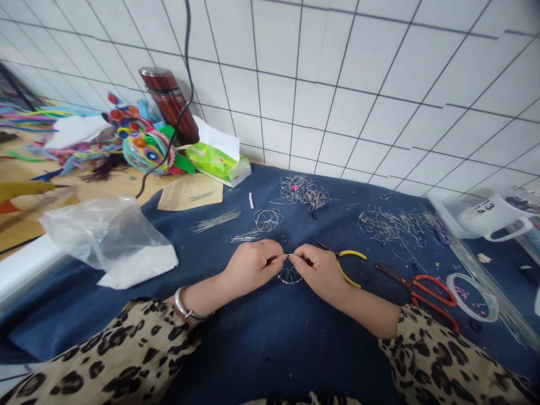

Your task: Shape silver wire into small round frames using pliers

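Note:
My left hand and my right hand meet over a blue cloth, both pinched on a thin silver wire stretched between them. Just below the fingers lies a small round wire frame; whether the wire joins it I cannot tell. Yellow-handled pliers lie under and right of my right hand. Another round wire frame rests further back, beside a bundle of straight wires.
Red-handled scissors and a tape roll lie at right, near tangled wire and a clear box. A plastic bag sits left. Colourful crafts, a red flask and a tissue pack stand by the tiled wall.

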`<move>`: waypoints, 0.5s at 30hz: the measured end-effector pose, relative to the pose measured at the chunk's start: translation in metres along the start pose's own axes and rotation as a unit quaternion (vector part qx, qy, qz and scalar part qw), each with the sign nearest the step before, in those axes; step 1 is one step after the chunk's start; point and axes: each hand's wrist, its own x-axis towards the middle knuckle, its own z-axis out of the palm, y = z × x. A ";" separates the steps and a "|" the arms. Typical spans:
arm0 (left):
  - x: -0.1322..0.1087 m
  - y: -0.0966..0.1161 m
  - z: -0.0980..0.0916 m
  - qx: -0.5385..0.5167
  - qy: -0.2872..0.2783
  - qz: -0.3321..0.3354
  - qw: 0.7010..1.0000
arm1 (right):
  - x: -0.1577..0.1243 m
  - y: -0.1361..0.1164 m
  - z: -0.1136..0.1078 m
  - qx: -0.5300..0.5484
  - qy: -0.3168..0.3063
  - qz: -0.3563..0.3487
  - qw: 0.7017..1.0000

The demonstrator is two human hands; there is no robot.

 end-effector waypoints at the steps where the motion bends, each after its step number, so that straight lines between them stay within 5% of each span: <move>1: 0.000 0.000 0.001 0.002 0.001 -0.003 1.000 | 0.000 0.000 0.000 0.000 -0.001 0.000 1.000; 10: 0.004 0.001 -0.006 -0.122 0.008 -0.036 0.992 | 0.004 0.002 -0.006 0.055 0.015 0.045 0.997; 15: 0.001 0.001 -0.009 -0.119 0.096 -0.071 0.986 | 0.012 0.014 -0.011 0.131 0.055 0.124 0.982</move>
